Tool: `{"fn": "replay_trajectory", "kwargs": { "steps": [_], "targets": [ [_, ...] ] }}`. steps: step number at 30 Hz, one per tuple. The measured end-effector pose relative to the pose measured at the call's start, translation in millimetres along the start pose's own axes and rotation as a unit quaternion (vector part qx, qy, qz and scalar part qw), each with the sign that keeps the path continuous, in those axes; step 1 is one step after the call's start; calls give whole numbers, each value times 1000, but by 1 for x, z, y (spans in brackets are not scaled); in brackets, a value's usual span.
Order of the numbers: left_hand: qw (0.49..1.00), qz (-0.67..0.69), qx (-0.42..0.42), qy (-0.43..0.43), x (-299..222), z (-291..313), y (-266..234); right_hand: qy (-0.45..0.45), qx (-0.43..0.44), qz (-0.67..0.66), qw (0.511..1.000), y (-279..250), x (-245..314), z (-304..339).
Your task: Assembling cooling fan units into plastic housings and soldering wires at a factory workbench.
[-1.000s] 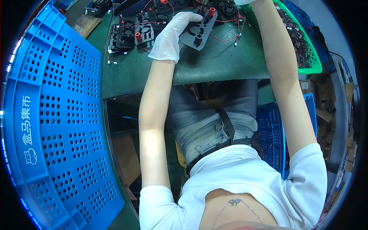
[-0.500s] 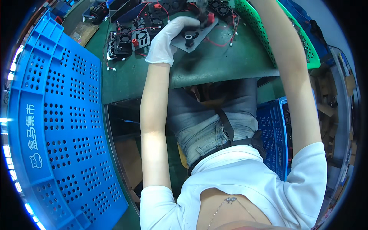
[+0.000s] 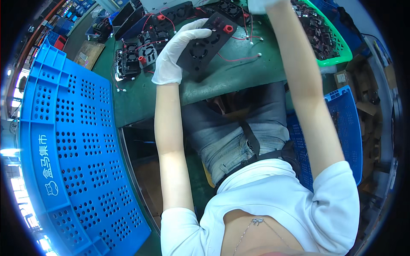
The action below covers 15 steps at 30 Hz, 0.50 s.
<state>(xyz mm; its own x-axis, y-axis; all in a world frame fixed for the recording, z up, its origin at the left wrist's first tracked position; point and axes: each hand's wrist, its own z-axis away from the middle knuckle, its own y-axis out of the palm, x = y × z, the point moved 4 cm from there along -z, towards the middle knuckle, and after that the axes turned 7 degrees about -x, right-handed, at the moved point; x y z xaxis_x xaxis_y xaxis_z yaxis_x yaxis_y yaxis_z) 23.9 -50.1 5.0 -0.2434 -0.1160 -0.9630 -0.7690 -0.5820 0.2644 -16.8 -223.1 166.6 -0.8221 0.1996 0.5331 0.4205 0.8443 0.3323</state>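
Left hand: here it is, white-gloved [image 3: 173, 55], curled round the plate's left edge, thumb laid over the top face.
Black plate: right there in that grip [image 3: 209, 48], just to the right of the left palm, above the near part of the green table [image 3: 239, 76]; whether its underside touches, I can't tell.
Long axis: a clear slant, lower left to upper right, red knob [image 3: 228, 28] up at the far end.
Right hand: up at the top edge [image 3: 259, 5], gloved too, blurred and cut off, so no telling whether it grips anything.
Nearer hand: the left, no contest, it's touching; the right is well apart, beyond the plate's knob end.
Fans: black ones with red wires, clustered left [image 3: 127, 62] of the plate.
Writing: white characters beside an animal-head mark on the blue crate [image 3: 36, 128], running sideways; a carton label [image 3: 341, 78] on the right, too small to read.
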Motion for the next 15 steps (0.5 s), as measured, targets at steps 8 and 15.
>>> {"fn": "replay_trajectory", "kwargs": {
  "steps": [8, 15],
  "targets": [
    [988, -1, 114, 101, 1, 3, -9, 367, -15, 49, 929, -41, -61, 155],
    [976, 23, 193, 95, -2, 14, 9, 293, -19, 97, 951, -24, -31, 173]
  ]
}}
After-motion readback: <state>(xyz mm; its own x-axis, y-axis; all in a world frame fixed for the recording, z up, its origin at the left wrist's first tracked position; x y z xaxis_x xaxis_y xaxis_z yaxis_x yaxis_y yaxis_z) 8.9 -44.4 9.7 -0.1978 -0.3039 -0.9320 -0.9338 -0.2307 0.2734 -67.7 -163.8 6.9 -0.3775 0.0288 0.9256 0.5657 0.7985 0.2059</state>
